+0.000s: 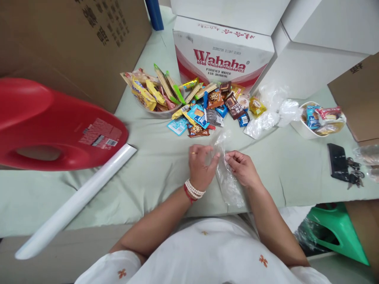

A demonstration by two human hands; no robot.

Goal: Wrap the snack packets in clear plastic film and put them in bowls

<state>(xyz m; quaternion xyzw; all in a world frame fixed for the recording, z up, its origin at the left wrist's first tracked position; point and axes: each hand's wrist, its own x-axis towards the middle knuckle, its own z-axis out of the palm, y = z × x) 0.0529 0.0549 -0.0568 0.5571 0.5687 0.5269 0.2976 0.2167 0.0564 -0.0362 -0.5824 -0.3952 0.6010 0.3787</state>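
Note:
A clear plastic bag [232, 192], crumpled and long, lies on the cloth-covered table between my hands. My right hand [243, 167] pinches its edge between thumb and fingertips. On the other side, my left hand [203, 165] is beside the bag's upper part, with a gap between its curved fingers and thumb. Just beyond my hands is a loose pile of wrapped snacks, including a blue packet [197, 115] and a brown cocoa packet [233, 106]. A clear bowl [166, 114] of yellow packets and green-ended stick snacks stands to the left of the pile.
Behind the snacks stands a Wahaha water carton [222, 55]. Clear plastic bags [266, 118] and a white tub [304, 128] of snacks lie right, near keys [355, 173]. A red plastic stool [68, 106] and a white tube [79, 199] occupy the left.

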